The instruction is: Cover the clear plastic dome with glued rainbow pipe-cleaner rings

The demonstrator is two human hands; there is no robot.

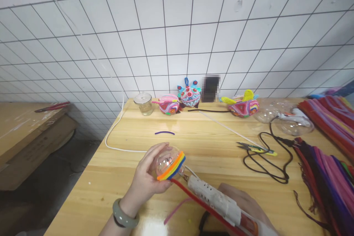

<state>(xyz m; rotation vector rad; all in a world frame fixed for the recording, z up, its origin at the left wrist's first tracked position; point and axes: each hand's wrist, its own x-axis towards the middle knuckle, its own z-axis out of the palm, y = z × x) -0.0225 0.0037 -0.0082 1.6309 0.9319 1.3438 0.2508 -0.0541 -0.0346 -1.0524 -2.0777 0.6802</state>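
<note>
My left hand (148,173) is wrapped round a clear plastic ball (166,160), its thumb below and fingers over the top. Orange, yellow and blue fuzzy strips (173,167) run side by side across the ball. In my right hand (243,201) is a white glue gun (212,197), whose metal nozzle points at the ball beside the blue strip. The gun's body hides part of that hand. A red pipe cleaner (190,193) stretches from the ball's underside along the gun. Below them lies a pink pipe cleaner (177,210).
Decorated balls (189,96) stand along the wall with a lidded glass cup (145,105) and a dark blurred-out object (211,88). Yellow-handled snips (257,149) lie near a black cord (286,166). Clear ball halves (294,125) and pipe cleaner bundles (326,180) cover the right side.
</note>
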